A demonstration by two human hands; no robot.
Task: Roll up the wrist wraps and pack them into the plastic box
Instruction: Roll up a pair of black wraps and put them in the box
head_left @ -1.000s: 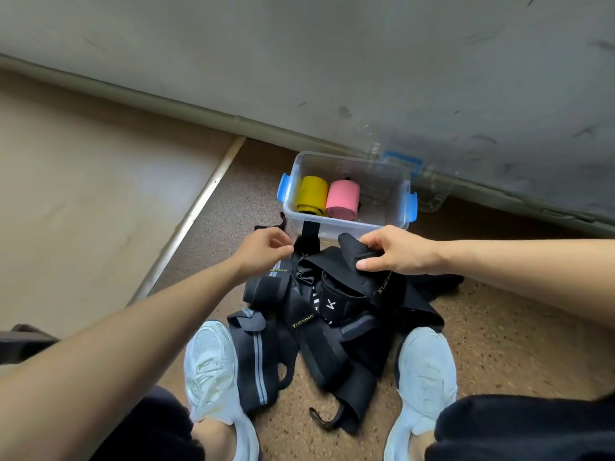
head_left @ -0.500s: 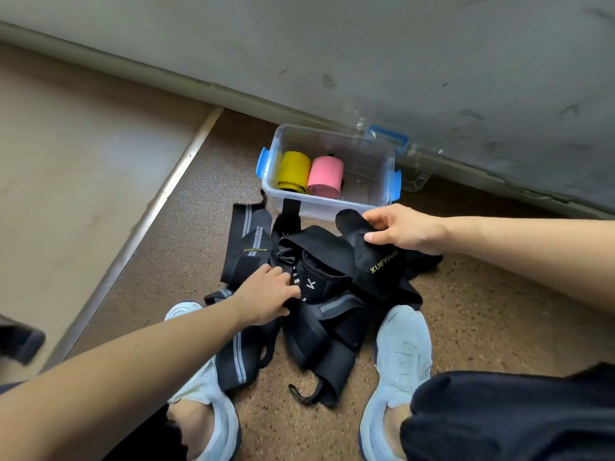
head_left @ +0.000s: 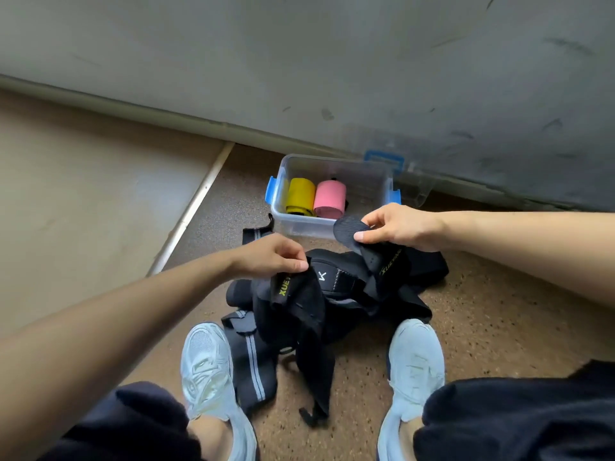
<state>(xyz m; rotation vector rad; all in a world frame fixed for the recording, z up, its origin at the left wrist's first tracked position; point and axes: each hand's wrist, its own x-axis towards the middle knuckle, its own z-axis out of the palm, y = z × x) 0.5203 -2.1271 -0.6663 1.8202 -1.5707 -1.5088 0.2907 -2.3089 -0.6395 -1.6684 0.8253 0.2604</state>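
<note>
The fingers (head_left: 297, 265) of the left hand (head_left: 269, 256) are pressed together in a pinch on a black wrap (head_left: 293, 304) with yellow letters. They hold one end up, and the rest of it hangs down to the floor (head_left: 499, 311). Half a second ago this hand was lower, resting on top of the heap. Now it has come up and brought the wrap end with it.

The thumb and fingers (head_left: 364, 236) of the right hand (head_left: 402, 227) pinch the rough tab (head_left: 347, 227) at the end of a black wrap. This hand has lifted too, so the tab now shows in front of the box wall. I cannot tell if both hands hold the same wrap.

Closest are two white shoes, the left shoe (head_left: 206, 364) and the right shoe (head_left: 416, 361). A wrap with grey stripes (head_left: 253, 357) lies right beside the left shoe. The heap of black wraps (head_left: 346, 294) lies on the floor between the shoes, under both hands.

A bit farther away stands the clear plastic box (head_left: 299, 224) with blue clips. Inside it a yellow roll (head_left: 301, 196) and a pink roll (head_left: 329, 197) lie side by side, touching. Behind the box a clear lid (head_left: 419, 191) leans on the grey wall (head_left: 332, 61).
</note>
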